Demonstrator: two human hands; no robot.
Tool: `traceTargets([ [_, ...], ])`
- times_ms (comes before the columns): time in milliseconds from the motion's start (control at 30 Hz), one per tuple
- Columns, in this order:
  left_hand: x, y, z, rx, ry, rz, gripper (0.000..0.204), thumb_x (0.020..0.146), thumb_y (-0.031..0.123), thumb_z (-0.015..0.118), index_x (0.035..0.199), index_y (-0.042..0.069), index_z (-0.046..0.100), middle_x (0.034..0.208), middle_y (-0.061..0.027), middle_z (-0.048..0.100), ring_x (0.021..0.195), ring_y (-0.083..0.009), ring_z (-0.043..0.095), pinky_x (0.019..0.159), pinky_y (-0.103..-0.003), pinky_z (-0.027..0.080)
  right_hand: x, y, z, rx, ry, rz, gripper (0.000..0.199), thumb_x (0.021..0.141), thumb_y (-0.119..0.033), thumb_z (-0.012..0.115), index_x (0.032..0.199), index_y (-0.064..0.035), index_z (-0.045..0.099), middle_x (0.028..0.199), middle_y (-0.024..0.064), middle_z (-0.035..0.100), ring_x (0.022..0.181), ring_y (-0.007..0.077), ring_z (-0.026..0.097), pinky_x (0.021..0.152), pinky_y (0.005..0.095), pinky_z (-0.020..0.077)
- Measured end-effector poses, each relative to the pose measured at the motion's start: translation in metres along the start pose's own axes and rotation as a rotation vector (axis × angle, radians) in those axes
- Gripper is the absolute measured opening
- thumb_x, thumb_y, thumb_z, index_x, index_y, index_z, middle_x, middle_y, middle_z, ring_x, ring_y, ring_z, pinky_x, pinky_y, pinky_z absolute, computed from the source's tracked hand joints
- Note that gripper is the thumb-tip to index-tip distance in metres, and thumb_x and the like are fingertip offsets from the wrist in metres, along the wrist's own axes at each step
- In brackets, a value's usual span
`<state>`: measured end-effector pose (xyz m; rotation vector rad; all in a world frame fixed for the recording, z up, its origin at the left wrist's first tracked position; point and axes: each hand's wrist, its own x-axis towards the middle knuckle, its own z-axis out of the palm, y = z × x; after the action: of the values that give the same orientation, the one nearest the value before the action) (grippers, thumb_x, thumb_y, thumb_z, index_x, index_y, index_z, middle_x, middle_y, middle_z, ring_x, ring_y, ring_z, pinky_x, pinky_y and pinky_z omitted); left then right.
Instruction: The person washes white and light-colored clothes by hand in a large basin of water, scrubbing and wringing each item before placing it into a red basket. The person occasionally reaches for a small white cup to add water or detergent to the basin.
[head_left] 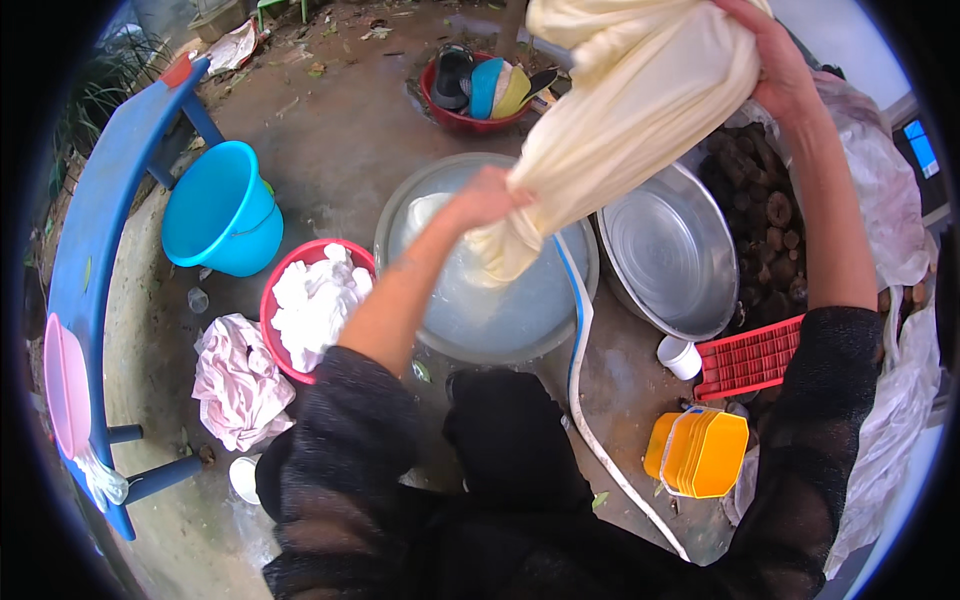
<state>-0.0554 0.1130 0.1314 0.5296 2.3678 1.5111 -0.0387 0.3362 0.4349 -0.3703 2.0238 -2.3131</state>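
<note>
A long cream cloth (640,110) stretches between my two hands, raised above a wide round basin (386,235). My left hand (490,200) is closed around its lower, bunched part. Up at the top right, my right hand (775,65) grips the cloth's upper end. The cloth's lower tip hangs close over the cloudy water (490,325); whether it touches cannot be made out. Another white piece of cloth (425,212) shows in the basin beside my left wrist. A pale hose (578,350) with a blue stripe runs over the basin's near right rim.
Left of the basin stand a red tub (270,310) of white cloth, a pinkish cloth heap (240,385), a blue bucket (225,210) and a blue bench (95,230). A metal basin (670,240), red crate (750,358) and yellow containers (705,450) are at right. Shoes fill a red bowl (480,118).
</note>
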Motion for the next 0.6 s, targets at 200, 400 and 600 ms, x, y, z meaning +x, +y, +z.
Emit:
traceTargets([
  [200,-0.005,0.087,-0.106,0.199,0.238,0.217,0.027,0.086,0.024,0.061,0.098,0.001,0.067,0.089,-0.0150,0.070,0.083,-0.0243,0.067,0.078,-0.037,0.052,0.012,0.000,-0.129,-0.385,0.285,-0.023,0.034,0.089,-0.023,0.065,0.112,0.0024,0.063,0.100,0.0109,0.070,0.087,0.0197,0.069,0.079,0.0330,0.0556],
  [400,0.023,0.197,-0.151,0.488,0.525,0.522,0.021,0.085,0.010,0.054,0.097,0.001,0.068,0.096,-0.0168,0.070,0.092,-0.0294,0.066,0.079,-0.040,0.050,-0.016,0.020,-0.109,-0.652,0.060,0.077,0.046,0.086,-0.035,0.069,0.115,0.0012,0.063,0.103,0.0078,0.069,0.088,0.0141,0.066,0.080,0.0274,0.0519],
  [600,0.026,0.290,-0.124,0.355,0.409,0.823,0.023,0.077,0.008,0.056,0.094,0.000,0.069,0.095,-0.0210,0.069,0.090,-0.0334,0.066,0.076,-0.041,0.051,-0.008,0.052,-0.003,-0.664,-0.225,-0.160,0.056,0.085,-0.040,0.070,0.119,0.0026,0.059,0.109,0.0089,0.067,0.098,0.0135,0.064,0.088,0.0291,0.0493],
])
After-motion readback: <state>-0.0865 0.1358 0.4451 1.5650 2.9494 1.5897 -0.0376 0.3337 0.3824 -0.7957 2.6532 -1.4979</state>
